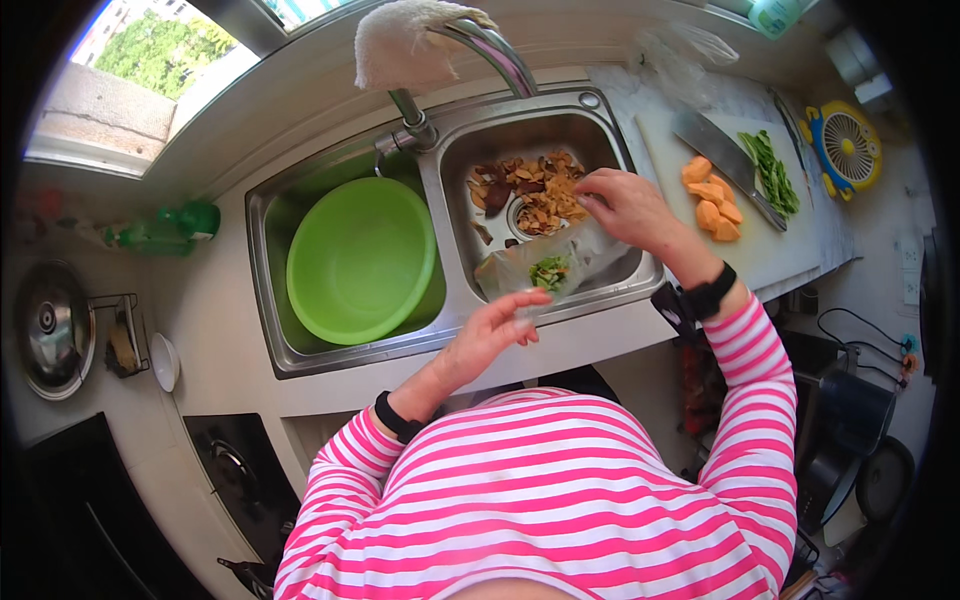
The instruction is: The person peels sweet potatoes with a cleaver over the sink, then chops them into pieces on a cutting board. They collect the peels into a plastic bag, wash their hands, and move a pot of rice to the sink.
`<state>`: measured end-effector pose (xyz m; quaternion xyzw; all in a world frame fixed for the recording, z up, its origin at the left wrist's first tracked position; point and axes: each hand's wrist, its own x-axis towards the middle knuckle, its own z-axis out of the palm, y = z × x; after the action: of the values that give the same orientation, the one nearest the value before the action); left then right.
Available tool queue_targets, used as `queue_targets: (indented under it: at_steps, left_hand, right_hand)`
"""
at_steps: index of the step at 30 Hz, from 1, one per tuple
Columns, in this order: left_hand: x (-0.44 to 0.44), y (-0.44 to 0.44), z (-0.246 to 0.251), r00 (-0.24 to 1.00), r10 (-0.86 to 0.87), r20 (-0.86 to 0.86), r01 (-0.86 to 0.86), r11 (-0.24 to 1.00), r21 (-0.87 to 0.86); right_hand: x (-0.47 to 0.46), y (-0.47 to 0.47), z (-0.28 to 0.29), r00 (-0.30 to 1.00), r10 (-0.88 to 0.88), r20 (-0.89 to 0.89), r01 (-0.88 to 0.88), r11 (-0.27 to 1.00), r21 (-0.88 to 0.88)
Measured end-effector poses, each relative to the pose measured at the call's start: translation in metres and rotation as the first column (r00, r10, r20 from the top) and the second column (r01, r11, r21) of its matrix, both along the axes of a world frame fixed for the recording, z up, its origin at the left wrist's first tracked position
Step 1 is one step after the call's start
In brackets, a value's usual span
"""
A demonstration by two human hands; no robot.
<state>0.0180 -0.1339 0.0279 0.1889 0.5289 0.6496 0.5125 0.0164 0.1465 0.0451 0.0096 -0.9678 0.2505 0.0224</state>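
A clear plastic bag (592, 251) with chopped green scraps (550, 273) inside is spread over the front of the right sink basin (459, 244). My right hand (626, 210) is above the bag's right part, thumb and fingertips pinched together, apparently on its thin edge. At the bag's front side is my left hand (499, 326), fingers stretched out and slightly blurred; whether they grip the film is unclear. Behind the bag, orange and brown peelings (551, 191) lie around the drain (517, 217) in the basin.
A green plastic basin (360, 259) fills the left sink. The faucet (412, 127), draped with a cloth (405, 45), rises behind. Rightward, a cutting board (772, 240) carries a cleaver (720, 154), orange chunks (712, 199) and cut greens (772, 172); a yellow fan (847, 146) stands beyond.
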Motion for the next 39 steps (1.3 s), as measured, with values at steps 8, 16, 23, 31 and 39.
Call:
queue_targets:
  at_steps: [8, 16, 23, 31, 39]
  left_hand:
    - [-0.008, -0.015, -0.006, 0.996, 0.017, 0.088, -0.024, 0.997, 0.079]
    - [-0.01, -0.023, -0.013, 0.973, 0.172, 0.154, -0.176, 0.984, 0.012]
    - [-0.029, -0.005, -0.016, 0.896, 0.384, 0.221, -0.398, 0.917, 0.019]
    - [-0.048, 0.03, -0.029, 0.832, 0.506, 0.228, -0.523, 0.852, 0.018]
    - [-0.026, 0.012, -0.012, 0.93, 0.311, 0.197, -0.32, 0.947, 0.012]
  right_hand:
    - [-0.108, -0.027, -0.138, 0.891, 0.417, 0.181, -0.447, 0.876, 0.182]
    - [-0.144, -0.05, -0.21, 0.934, 0.317, 0.167, -0.351, 0.903, 0.246]
    - [-0.142, -0.02, -0.178, 0.942, 0.201, 0.269, -0.083, 0.915, -0.394]
    - [-0.04, -0.029, -0.048, 0.907, 0.27, 0.324, 0.19, 0.424, -0.886]
    - [-0.041, -0.01, -0.059, 0.988, 0.12, -0.101, -0.152, 0.896, -0.417]
